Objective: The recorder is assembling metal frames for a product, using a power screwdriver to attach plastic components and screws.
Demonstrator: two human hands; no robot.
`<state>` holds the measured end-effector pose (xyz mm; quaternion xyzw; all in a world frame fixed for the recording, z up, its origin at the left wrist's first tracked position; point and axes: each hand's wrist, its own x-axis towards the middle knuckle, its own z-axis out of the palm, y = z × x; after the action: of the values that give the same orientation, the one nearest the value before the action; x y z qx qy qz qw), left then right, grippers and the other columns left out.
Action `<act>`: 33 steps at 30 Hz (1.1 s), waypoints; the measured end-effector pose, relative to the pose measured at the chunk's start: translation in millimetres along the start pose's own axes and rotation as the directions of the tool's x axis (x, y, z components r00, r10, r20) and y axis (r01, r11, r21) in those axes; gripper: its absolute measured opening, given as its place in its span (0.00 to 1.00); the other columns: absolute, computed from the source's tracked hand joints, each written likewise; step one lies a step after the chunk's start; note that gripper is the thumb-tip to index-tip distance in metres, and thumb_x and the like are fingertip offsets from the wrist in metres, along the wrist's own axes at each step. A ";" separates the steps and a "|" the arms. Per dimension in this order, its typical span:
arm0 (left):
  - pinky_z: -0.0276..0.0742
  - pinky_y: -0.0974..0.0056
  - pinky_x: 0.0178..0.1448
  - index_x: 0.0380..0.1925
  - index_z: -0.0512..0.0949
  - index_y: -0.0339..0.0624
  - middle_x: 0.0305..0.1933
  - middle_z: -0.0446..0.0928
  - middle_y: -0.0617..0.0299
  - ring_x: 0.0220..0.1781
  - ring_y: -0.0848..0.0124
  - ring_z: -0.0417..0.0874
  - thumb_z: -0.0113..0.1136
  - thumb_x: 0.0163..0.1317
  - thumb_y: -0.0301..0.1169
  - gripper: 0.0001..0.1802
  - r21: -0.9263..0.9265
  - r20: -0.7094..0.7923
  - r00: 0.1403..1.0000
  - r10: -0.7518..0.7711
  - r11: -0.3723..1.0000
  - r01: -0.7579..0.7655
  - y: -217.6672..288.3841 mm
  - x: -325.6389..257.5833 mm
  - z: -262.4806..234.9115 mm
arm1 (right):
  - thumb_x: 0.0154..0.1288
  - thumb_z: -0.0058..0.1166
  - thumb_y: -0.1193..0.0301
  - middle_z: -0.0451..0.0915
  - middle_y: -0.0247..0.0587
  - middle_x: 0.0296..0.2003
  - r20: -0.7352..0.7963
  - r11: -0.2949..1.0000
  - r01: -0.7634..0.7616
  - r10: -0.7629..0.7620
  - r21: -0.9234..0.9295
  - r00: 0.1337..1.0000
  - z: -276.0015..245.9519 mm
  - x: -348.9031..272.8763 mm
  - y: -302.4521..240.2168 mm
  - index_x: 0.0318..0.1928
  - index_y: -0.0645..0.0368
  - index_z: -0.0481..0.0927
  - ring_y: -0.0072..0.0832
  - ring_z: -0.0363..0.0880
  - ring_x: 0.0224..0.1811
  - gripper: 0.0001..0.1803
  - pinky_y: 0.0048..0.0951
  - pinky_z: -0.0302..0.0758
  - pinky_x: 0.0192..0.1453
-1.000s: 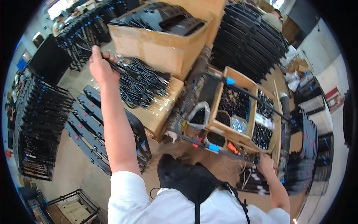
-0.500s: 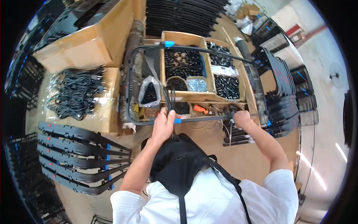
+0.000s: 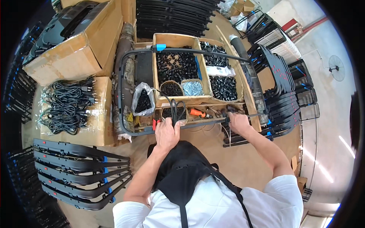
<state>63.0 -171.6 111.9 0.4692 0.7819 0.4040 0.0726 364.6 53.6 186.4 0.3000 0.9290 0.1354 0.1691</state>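
A rectangular black frame (image 3: 121, 91) with rounded corners lies across the bench, a blue clip (image 3: 161, 47) on its far rail. My left hand (image 3: 167, 135) is closed round a looped black cord (image 3: 175, 110) and sits at the near rail; its loops stand up above my fingers. A red-handled item (image 3: 155, 124) shows beside that hand. My right hand (image 3: 240, 124) is closed at the right part of the near rail, by a dark object (image 3: 232, 109); what lies within its fingers is hidden. Left of it lies an orange-handled tool (image 3: 197, 113).
A divided wooden tray (image 3: 155, 68) holds black plastic parts and silvery screws. Beside it stands a clear bag (image 3: 138, 103) of black pieces. Bundled cords (image 3: 72, 102) lie on a carton at left. Curved black panels (image 3: 68, 152) are stacked at lower left, more frames (image 3: 283, 83) at right.
The view has shifted a little. My left hand has moved over the blue piece on the near rail, still holding the cord. My right hand stays near the rail's right part.
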 end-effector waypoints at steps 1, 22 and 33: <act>0.74 0.45 0.52 0.39 0.74 0.37 0.33 0.83 0.43 0.40 0.44 0.85 0.63 0.73 0.41 0.17 -0.005 0.016 1.000 0.001 1.000 0.000 1.0 -1.2 -1.8 | 0.69 0.57 0.65 0.90 0.43 0.36 0.110 0.999 0.008 -0.002 -0.050 0.994 -1.9 4.9 -1.6 0.40 0.52 0.86 0.38 0.93 0.37 0.08 0.38 0.86 0.36; 0.74 0.44 0.59 0.48 0.79 0.34 0.50 0.81 0.40 0.54 0.41 0.79 0.67 0.69 0.34 0.16 -0.187 -0.026 0.983 0.184 0.965 -0.185 3.6 -11.0 -27.3 | 0.74 0.55 0.56 0.88 0.61 0.34 0.164 0.939 -0.179 0.135 0.293 0.977 17.4 14.7 -9.1 0.48 0.64 0.74 0.56 0.90 0.41 0.21 0.54 0.86 0.49; 0.81 0.58 0.45 0.60 0.73 0.38 0.39 0.78 0.62 0.37 0.69 0.82 0.55 0.83 0.41 0.19 -0.693 0.678 0.720 0.145 0.452 0.561 21.3 1.3 -36.1 | 0.86 0.38 0.43 0.88 0.53 0.56 0.207 -0.604 -0.366 -0.319 0.708 0.925 -110.6 140.2 -109.4 0.72 0.62 0.74 0.43 0.86 0.59 0.36 0.39 0.78 0.59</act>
<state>58.9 -185.9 151.1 0.3643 0.4407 0.5362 0.6210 157.9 35.9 215.3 0.3252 0.4532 -0.8295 -0.0269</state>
